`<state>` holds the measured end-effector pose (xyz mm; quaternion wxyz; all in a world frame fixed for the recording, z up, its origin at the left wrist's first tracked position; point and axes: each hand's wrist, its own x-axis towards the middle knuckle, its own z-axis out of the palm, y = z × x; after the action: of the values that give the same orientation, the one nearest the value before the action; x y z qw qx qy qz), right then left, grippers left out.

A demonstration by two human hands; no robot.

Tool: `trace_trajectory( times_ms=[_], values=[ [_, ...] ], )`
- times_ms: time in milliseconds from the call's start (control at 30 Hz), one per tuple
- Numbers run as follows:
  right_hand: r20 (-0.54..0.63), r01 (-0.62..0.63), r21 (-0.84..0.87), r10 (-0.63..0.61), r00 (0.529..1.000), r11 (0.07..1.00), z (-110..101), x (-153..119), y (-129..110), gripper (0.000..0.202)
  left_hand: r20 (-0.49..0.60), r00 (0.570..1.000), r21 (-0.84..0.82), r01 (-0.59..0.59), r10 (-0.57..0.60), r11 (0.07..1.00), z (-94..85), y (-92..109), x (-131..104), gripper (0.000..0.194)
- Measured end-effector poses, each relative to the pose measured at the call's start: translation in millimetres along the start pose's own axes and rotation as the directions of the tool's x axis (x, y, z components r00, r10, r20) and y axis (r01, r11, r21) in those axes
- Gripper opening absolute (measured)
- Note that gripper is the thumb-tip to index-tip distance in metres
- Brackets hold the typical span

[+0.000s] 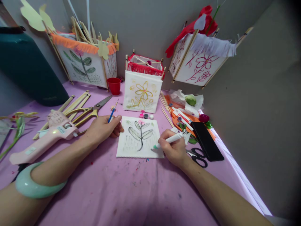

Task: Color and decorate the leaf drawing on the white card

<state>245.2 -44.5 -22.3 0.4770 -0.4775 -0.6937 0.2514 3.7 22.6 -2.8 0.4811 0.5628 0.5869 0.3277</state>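
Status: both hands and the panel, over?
Right hand holds white marker, tip at white panel. Left hand holds blue paintbrush, at panel's left edge. Black scissors near right hand.

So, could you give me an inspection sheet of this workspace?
Surface: purple tablecloth, specked with stains.
Job's things: white panel with plant drawing; white marker, green-tipped; blue paintbrush.
Clutter: glue gun, gold-handled scissors, wooden sticks at left; black-handled scissors, dark slab at right.
Left hand: at the panel's left edge, holding the paintbrush.
Right hand: grips the marker over the panel's lower right.
Cables: dark strip near the glue gun's handle; cannot tell whether a cord.
Surroundings: grey wall, decorated boxes.
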Motion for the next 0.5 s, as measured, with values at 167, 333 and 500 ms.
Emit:
trace_trajectory(
  times_ms=[167, 333, 500],
  values=[
    [0.006, -0.017, 0.011, 0.017, 1.0, 1.0, 0.3, -0.5, -2.0, 0.018, -0.007, 1.0, 0.008, 0.0, 0.0, 1.0, 0.3, 0.1, -0.4, 0.044],
    [0.034, 0.04, -0.013, -0.039, 0.999, 0.999, 1.6, -2.7, -5.2, 0.017, 0.015, 1.0, 0.019, -0.014, 0.014, 1.0, -0.8, -3.0, 1.0, 0.046],
    [0.079, 0.134, -0.009, -0.132, 0.988, 0.991, 3.1, -3.6, -7.9, 0.014, 0.01, 1.0, 0.021, -0.023, 0.023, 1.0, 0.0, -2.5, -0.1, 0.044]
  ],
)
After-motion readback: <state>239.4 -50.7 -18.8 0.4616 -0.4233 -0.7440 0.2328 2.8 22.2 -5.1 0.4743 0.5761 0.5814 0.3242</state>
